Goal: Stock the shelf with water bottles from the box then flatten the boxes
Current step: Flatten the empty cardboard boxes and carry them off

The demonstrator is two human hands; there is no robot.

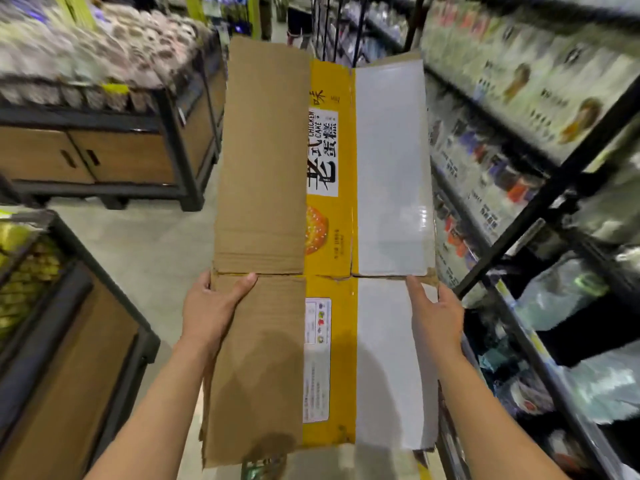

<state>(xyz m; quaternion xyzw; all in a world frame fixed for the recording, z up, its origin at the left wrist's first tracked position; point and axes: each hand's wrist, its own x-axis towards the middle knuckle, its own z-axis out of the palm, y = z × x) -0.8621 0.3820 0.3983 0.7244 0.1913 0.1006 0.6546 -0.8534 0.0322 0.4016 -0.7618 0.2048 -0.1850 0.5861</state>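
Nearby, at the lower left, a dark-framed wooden bin [69, 375] is holding yellow-green packs [27, 275]. Along the right, a black metal shelf [554, 192] is carrying rows of packets too blurred to identify. Further off on the left, a wood-fronted black-framed stand [114, 157] is bearing a heap of blurred packaged goods [104, 39].

Between them, over the pale floor [156, 244], a flattened cardboard box [332, 237] with brown flaps, a yellow printed strip and a white panel is being held out flat. Its long axis is running straight away from the person, the near end lying between the forearms and the far end pointing down the aisle. The left hand [211, 306] is pinching the left edge, thumb on the brown flap, fingers going underneath. The right hand [438, 317] is pinching the right edge likewise, thumb on the white panel.
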